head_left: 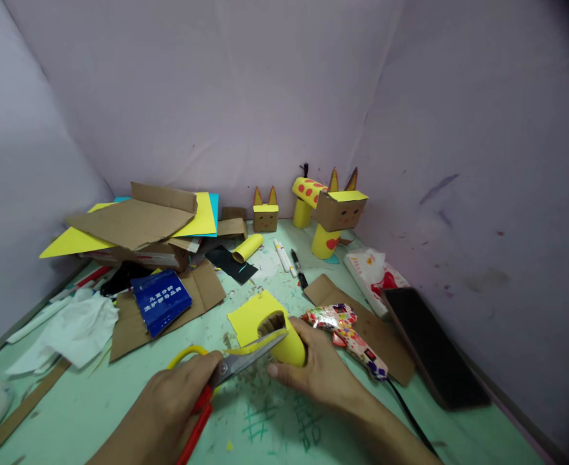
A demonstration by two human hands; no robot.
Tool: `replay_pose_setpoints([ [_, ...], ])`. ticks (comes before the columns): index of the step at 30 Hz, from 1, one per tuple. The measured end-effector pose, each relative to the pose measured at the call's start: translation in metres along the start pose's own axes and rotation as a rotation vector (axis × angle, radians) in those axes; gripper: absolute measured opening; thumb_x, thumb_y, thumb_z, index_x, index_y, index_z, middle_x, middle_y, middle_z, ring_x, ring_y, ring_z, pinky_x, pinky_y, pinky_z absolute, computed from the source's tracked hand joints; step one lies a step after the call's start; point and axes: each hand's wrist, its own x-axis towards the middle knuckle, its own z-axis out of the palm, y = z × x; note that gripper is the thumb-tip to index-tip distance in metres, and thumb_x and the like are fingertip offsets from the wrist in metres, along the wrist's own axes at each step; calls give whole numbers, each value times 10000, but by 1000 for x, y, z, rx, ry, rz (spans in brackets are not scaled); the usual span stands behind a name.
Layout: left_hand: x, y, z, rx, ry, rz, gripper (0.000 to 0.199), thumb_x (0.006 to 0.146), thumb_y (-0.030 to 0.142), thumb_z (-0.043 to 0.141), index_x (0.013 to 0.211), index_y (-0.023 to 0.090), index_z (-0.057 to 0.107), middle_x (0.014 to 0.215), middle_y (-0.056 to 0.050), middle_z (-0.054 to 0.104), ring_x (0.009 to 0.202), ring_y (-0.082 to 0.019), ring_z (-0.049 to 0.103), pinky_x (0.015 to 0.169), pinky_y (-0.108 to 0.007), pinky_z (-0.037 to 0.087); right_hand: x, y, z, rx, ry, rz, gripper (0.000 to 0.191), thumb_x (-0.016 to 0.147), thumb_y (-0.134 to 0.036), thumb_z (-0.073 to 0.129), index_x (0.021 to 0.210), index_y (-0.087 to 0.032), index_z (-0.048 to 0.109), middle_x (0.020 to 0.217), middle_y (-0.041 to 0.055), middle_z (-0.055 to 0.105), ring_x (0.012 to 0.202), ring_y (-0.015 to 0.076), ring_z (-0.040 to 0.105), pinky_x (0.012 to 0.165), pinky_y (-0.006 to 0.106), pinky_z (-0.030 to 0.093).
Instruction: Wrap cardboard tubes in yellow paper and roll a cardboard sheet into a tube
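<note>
My left hand (172, 391) is wrapped round a pair of scissors (243, 365) with red and yellow handles. Their blades reach to the open end of a yellow paper-covered cardboard tube (291, 345), and a thin yellow strip lies along them. Fingers and thumb of my right hand (320, 365) grip that tube from the right. Behind the tube a yellow paper piece (245, 316) lies flat on the table. Just right of my right hand is a flower-patterned glue gun (356, 336), resting on brown cardboard (385, 345).
A cardboard animal with yellow tube legs (340, 213) and a small box head (265, 219) stand at the back. Cardboard and coloured sheets (139, 216) are stacked back left. A phone (429, 345) lies right; crumpled tissue (83, 329) and a blue packet (161, 300) lie left.
</note>
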Motion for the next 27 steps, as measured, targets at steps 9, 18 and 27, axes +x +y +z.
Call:
replay_pose_setpoints([
  [9,-4,5,5,55,81,-45,423,840,140,386,1236,265,462,1204,-70,623,1148,-198,558,946,-309,471,1,6,3,-113,105,-27,248,671,-105,605,893,-211,575,788,-14,643,684,152,577,595,239,441],
  [18,1,10,1,38,-45,-118,390,821,183,418,1189,232,537,1056,-86,674,946,-210,640,818,-315,531,-3,2,5,-158,67,-40,306,668,-96,566,948,-217,593,813,-10,661,706,166,607,608,245,436],
  [27,-5,8,9,113,-37,-190,452,797,135,380,1213,256,512,1068,-67,680,943,-206,657,767,-280,517,-5,4,8,-236,103,-34,296,705,-150,589,993,-217,576,883,11,678,778,197,620,653,271,437],
])
